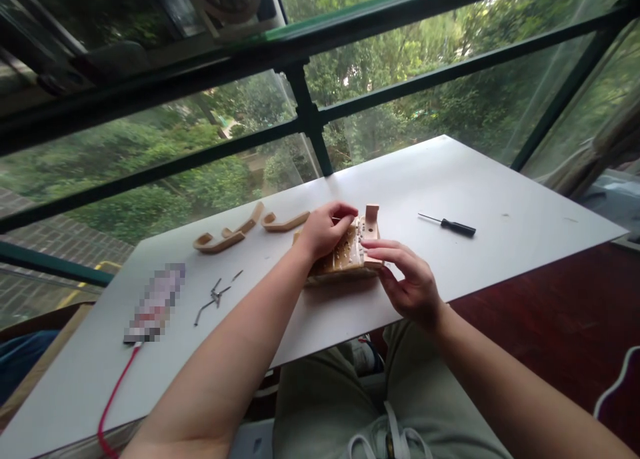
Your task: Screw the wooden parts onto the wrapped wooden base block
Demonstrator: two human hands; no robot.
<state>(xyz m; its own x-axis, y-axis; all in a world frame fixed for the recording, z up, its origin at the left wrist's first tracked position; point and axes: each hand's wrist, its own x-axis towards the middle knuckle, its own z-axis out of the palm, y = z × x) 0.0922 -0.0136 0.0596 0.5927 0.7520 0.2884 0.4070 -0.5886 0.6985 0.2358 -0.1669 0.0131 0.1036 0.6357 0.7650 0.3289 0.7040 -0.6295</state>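
A small wooden box-shaped piece (340, 256), dotted with holes and pale specks on top, lies on the table before me. At its right end is a lighter wooden bracket (371, 227) with an upright tab. My left hand (325, 231) rests over the box's far side, thumb and fingers pinched together; what they hold is too small to make out. My right hand (410, 279) grips the bracket's near right corner, its fingers on top and the thumb low at the side. My fingers hide part of the joint between bracket and box.
Curved wooden pieces (220, 243) lie at the back left, with another curved piece (285, 224) beside them. Several hex keys (215, 296) lie nearer. A pixelated phone-like object (156, 304) with a red cable (117, 386) is at left. A black screwdriver (456, 227) lies at right.
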